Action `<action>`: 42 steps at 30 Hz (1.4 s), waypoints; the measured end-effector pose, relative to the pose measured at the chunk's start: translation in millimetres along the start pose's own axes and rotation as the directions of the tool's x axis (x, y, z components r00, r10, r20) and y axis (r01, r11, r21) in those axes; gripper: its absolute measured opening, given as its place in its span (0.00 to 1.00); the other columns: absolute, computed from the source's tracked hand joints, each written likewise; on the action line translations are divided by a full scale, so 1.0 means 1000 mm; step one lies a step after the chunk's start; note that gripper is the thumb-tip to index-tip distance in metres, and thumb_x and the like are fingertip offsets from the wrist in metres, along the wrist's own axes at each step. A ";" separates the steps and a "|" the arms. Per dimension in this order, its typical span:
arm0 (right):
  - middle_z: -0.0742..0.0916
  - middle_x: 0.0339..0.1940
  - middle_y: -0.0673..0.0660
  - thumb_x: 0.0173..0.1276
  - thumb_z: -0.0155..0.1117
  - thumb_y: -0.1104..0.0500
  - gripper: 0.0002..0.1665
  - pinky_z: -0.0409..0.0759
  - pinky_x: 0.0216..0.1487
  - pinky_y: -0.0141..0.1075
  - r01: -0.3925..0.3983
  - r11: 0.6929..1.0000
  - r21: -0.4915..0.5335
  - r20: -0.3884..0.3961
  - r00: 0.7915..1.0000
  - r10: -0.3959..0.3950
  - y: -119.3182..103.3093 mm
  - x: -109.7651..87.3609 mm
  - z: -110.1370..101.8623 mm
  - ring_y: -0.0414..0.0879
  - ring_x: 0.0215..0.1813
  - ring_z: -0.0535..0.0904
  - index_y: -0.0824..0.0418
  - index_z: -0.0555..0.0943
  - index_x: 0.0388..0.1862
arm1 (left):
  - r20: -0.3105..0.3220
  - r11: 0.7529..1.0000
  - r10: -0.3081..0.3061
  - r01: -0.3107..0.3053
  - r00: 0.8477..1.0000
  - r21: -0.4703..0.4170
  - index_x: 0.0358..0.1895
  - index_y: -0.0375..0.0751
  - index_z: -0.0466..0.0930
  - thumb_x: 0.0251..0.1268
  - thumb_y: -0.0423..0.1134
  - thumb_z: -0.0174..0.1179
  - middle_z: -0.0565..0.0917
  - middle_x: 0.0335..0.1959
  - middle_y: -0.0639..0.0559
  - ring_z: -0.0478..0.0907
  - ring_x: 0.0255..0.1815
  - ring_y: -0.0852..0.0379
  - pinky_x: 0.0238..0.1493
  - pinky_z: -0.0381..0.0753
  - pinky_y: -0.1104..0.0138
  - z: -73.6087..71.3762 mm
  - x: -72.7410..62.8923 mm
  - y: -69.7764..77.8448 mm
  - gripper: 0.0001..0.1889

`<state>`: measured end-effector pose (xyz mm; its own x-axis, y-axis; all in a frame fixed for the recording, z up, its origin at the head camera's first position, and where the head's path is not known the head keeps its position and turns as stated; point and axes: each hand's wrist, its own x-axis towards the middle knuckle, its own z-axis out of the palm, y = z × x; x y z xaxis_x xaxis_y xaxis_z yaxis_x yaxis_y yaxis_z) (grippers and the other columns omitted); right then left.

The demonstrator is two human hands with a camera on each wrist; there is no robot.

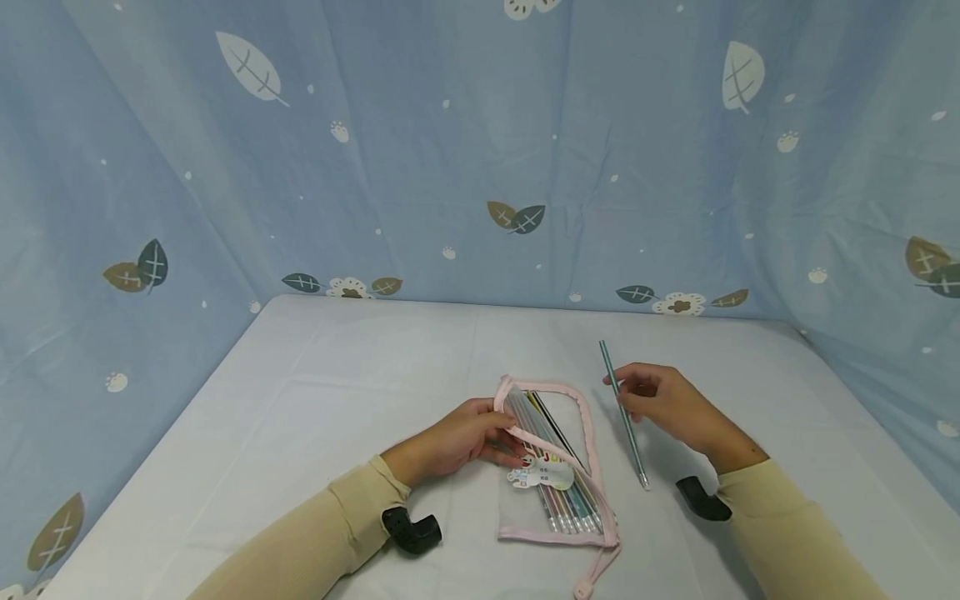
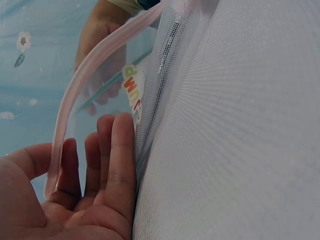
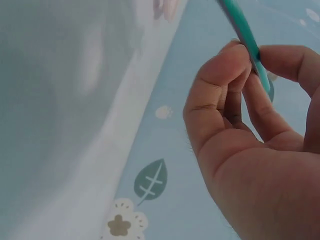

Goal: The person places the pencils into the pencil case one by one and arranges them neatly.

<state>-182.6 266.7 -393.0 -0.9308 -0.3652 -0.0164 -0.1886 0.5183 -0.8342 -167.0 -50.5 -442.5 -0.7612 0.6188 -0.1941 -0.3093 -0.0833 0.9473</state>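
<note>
A clear pencil pouch (image 1: 517, 514) with pink trim and a mesh side stands open at the middle of the table. Several pencils lean inside it, behind a sticker (image 1: 542, 472) with colourful lettering. My left hand (image 1: 476, 437) pinches the pink edge (image 2: 85, 75) of the pouch's mouth between thumb and finger, the other fingers reaching along the mesh (image 2: 220, 130). To the right of the pouch, my right hand (image 1: 667, 404) holds a teal pencil (image 1: 628, 429) between thumb and fingers. That pencil slants, its silvery end pointing down toward me.
A white cloth covers the table (image 1: 360, 350). Blue curtains (image 1: 450, 150) with leaf prints hang behind it and at both sides. A pink strap (image 1: 596, 571) trails from the pouch's near right corner. Black wrist devices (image 1: 411, 531) sit by both cuffs.
</note>
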 end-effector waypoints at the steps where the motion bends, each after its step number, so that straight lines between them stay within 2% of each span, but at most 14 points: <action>1: 0.83 0.38 0.63 0.72 0.61 0.63 0.19 0.84 0.36 0.38 0.004 1.000 0.012 -0.002 1.000 -0.004 0.000 0.000 0.001 0.44 0.31 0.78 0.70 0.77 0.59 | 0.001 1.000 0.000 0.000 1.000 0.000 0.51 0.28 0.71 0.76 0.34 0.47 0.83 0.36 0.45 0.85 0.39 0.54 0.52 0.89 0.53 0.000 0.000 0.000 0.11; 5: 0.83 0.35 0.60 0.72 0.62 0.62 0.18 0.84 0.36 0.39 0.001 0.999 0.032 -0.005 1.000 -0.001 0.001 0.002 0.006 0.45 0.31 0.78 0.69 0.77 0.57 | 0.007 1.000 0.000 0.000 1.000 0.000 0.50 0.29 0.71 0.76 0.34 0.47 0.83 0.35 0.45 0.85 0.39 0.54 0.52 0.89 0.53 -0.001 0.001 -0.001 0.10; 12: 0.83 0.40 0.69 0.72 0.61 0.63 0.17 0.85 0.36 0.39 0.005 0.998 0.067 0.023 1.000 -0.006 -0.002 0.003 0.011 0.46 0.31 0.79 0.68 0.76 0.57 | 0.012 1.000 0.004 -0.004 1.000 -0.004 0.50 0.29 0.71 0.76 0.34 0.47 0.83 0.36 0.45 0.85 0.39 0.54 0.52 0.89 0.53 -0.001 0.001 -0.002 0.11; 19: 0.85 0.39 0.72 0.76 0.55 0.63 0.19 0.87 0.33 0.38 0.026 0.989 0.145 0.071 0.997 -0.037 -0.004 0.003 0.013 0.47 0.30 0.80 0.72 0.70 0.61 | 0.018 1.000 0.007 -0.007 1.000 -0.018 0.48 0.32 0.71 0.76 0.34 0.46 0.83 0.36 0.45 0.85 0.39 0.54 0.52 0.89 0.52 -0.001 0.000 -0.001 0.08; 22: 0.86 0.39 0.70 0.78 0.50 0.62 0.20 0.87 0.32 0.40 0.022 0.984 0.175 0.099 0.994 -0.040 -0.004 0.003 0.015 0.48 0.29 0.81 0.70 0.67 0.63 | 0.031 1.000 0.015 -0.014 0.999 -0.019 0.48 0.34 0.71 0.76 0.33 0.46 0.83 0.37 0.45 0.85 0.40 0.54 0.53 0.88 0.52 -0.001 -0.001 0.000 0.07; 28: 0.84 0.29 0.62 0.81 0.46 0.60 0.22 0.89 0.30 0.44 0.021 0.966 0.259 0.167 0.984 -0.066 -0.003 0.004 0.021 0.50 0.26 0.84 0.71 0.59 0.66 | 0.053 0.999 0.036 -0.035 0.998 -0.026 0.46 0.37 0.72 0.77 0.34 0.45 0.84 0.37 0.46 0.85 0.40 0.54 0.54 0.88 0.50 -0.002 -0.002 0.000 0.06; 30: 0.84 0.28 0.62 0.81 0.45 0.60 0.22 0.89 0.29 0.45 0.015 0.962 0.273 0.181 0.981 -0.067 -0.003 0.004 0.023 0.51 0.25 0.85 0.71 0.57 0.66 | 0.058 0.999 0.041 -0.040 0.997 -0.029 0.46 0.38 0.72 0.77 0.34 0.45 0.84 0.37 0.47 0.85 0.40 0.54 0.54 0.88 0.50 -0.003 -0.002 0.000 0.06; 36: 0.84 0.28 0.62 0.82 0.45 0.59 0.24 0.89 0.27 0.45 -0.035 0.961 0.273 0.219 0.975 -0.027 -0.007 0.003 0.030 0.48 0.24 0.85 0.70 0.55 0.68 | 0.070 0.998 0.053 -0.051 0.996 -0.033 0.43 0.40 0.73 0.77 0.34 0.45 0.84 0.37 0.47 0.85 0.40 0.54 0.54 0.88 0.50 -0.003 -0.002 0.000 0.06; 42: 0.84 0.25 0.61 0.81 0.44 0.59 0.24 0.89 0.27 0.45 -0.074 0.973 0.220 0.240 0.970 0.020 -0.011 0.001 0.034 0.48 0.24 0.83 0.68 0.55 0.69 | 0.079 0.998 0.057 -0.054 0.995 -0.034 0.43 0.41 0.73 0.77 0.34 0.46 0.84 0.37 0.47 0.85 0.41 0.55 0.53 0.88 0.51 -0.002 -0.003 0.001 0.06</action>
<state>-170.6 234.4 -402.8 -0.8317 -0.5302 -0.1649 -0.0453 0.3607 -0.9316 -166.1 -54.3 -441.3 -0.7303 0.6726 -0.1193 -0.2870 -0.1437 0.9471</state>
